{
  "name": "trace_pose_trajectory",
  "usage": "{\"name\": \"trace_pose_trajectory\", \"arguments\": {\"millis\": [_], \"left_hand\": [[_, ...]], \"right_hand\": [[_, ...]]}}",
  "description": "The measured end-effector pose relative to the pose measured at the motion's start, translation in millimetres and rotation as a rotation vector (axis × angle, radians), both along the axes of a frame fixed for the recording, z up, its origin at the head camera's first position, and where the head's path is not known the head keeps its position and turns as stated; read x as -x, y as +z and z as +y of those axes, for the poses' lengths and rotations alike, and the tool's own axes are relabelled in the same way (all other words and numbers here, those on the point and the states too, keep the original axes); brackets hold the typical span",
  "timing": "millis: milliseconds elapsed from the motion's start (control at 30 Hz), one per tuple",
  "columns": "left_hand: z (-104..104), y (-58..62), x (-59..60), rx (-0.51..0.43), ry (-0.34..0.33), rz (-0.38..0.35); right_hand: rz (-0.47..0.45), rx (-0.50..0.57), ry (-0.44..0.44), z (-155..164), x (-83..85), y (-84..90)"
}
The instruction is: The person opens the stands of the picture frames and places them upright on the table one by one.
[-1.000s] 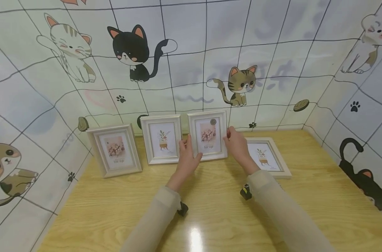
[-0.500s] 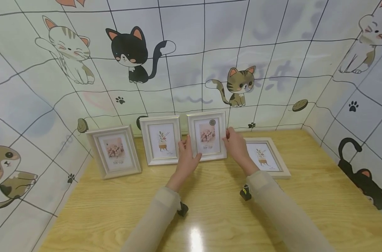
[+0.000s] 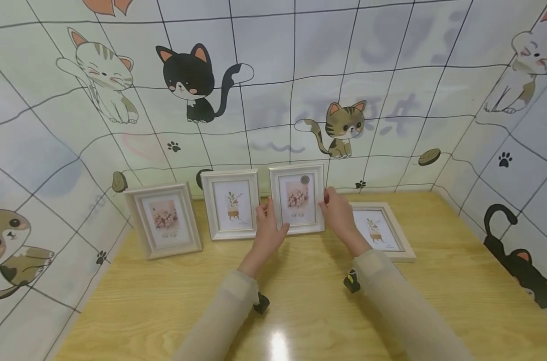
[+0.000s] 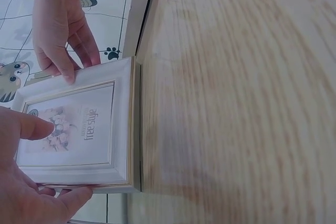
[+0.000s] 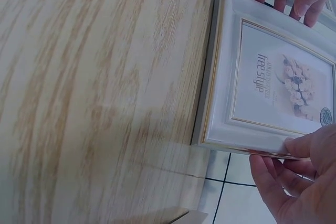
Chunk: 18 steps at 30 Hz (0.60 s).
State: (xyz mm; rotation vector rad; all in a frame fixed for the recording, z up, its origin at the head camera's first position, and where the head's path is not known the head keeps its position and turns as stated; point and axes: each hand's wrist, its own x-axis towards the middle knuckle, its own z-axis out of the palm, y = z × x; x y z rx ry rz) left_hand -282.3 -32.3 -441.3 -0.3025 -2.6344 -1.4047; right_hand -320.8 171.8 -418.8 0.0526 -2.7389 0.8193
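Observation:
A white picture frame (image 3: 318, 200) with gold trim stands upright by the back wall. Its print shows pale pink flowers and the words "free style". My left hand (image 3: 269, 231) holds its left edge, fingers along the side and thumb in front, as the left wrist view shows at close range. On the other edge, my right hand (image 3: 339, 214) pinches the frame; in the right wrist view the thumb lies on the front and the fingers go behind. Just left stands a second white picture frame (image 3: 207, 200) with a potted-plant print, close to my left fingers.
At far left a cream picture frame (image 3: 195, 220) with a flower print stands at an angle. A picture frame (image 3: 401, 230) with a plant print lies flat behind my right wrist. The wooden table (image 3: 165, 301) meets walls covered in cat-patterned sheeting (image 3: 264, 45).
The head view has tilted slightly, so the scene sits a little lower. Both hands keep their places on the picture frame.

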Motion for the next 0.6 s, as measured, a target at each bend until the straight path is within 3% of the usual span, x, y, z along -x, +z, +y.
{"name": "trace_pose_trajectory", "arguments": {"millis": [600], "left_hand": [[-0.3,2.2,-2.0,0.027,-0.01,-0.043]], "right_hand": [[-0.016,0.07,0.024,5.3,-3.0,2.4]]}}
